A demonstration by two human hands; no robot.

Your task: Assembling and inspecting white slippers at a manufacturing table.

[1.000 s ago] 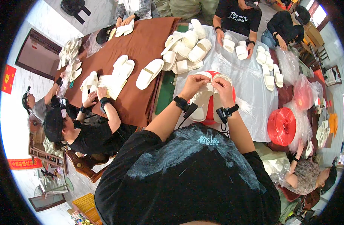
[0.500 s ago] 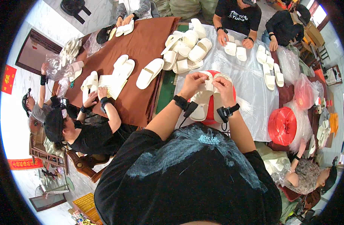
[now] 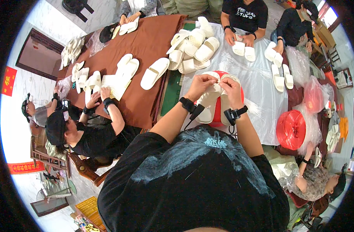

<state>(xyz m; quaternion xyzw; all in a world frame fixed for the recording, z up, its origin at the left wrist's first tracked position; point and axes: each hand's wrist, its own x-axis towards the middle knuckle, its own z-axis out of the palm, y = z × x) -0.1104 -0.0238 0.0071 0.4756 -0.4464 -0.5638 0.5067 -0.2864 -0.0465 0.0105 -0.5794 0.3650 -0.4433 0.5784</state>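
Note:
A pair of cream slide slippers lies right in front of me, soles down. The left slipper and the right slipper rest over a red round object that is mostly covered. Above the left slipper's strap my left hand is closed in a pinch. My right hand pinches too, over the right slipper, its fingertips close to those of my left. Whatever lies between the fingers is too small to make out. A tuft of thin white strands lies beside my right wrist.
A pile of cream slippers stands to the far left on white sheeting. Red tape-like coil and plastic bags sit at right. Brown cloth covers the left table. Co-workers handle slippers all around.
My hands have moved slightly closer together, still pinching over the slippers. At the far left, a co-worker's raised arm has come down and a clear bag has moved off the slippers.

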